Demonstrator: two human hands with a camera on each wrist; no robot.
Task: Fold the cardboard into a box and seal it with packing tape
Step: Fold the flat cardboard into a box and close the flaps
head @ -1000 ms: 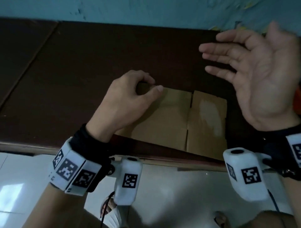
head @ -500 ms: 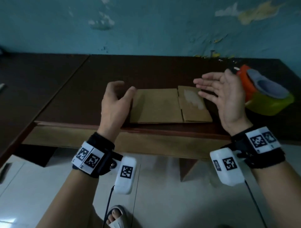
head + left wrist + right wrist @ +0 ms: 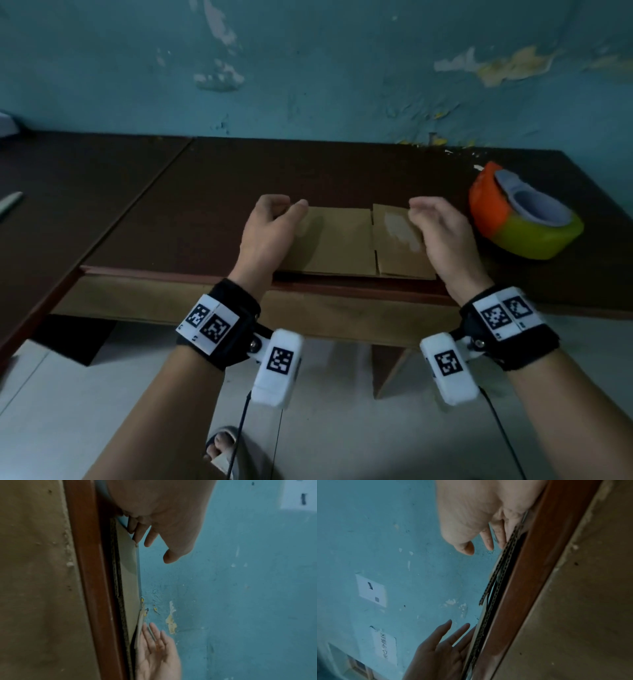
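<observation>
Left hand [image 3: 270, 229] loosely curled at left end of flat cardboard [image 3: 337, 240], gripping nothing. Right hand [image 3: 442, 233] relaxed open at right end, fingertips against cardboard edge.

A dark brown wooden table [image 3: 212, 192] stands against a peeling teal wall [image 3: 308, 68], above a pale tiled floor [image 3: 68, 411].

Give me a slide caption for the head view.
Both hands reach over flattened cardboard; tape dispenser waits right.

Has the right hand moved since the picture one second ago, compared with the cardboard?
Yes. The right hand came down and toward the left; it was raised to the right of the flat cardboard, and now it is over the cardboard's right end.
</observation>
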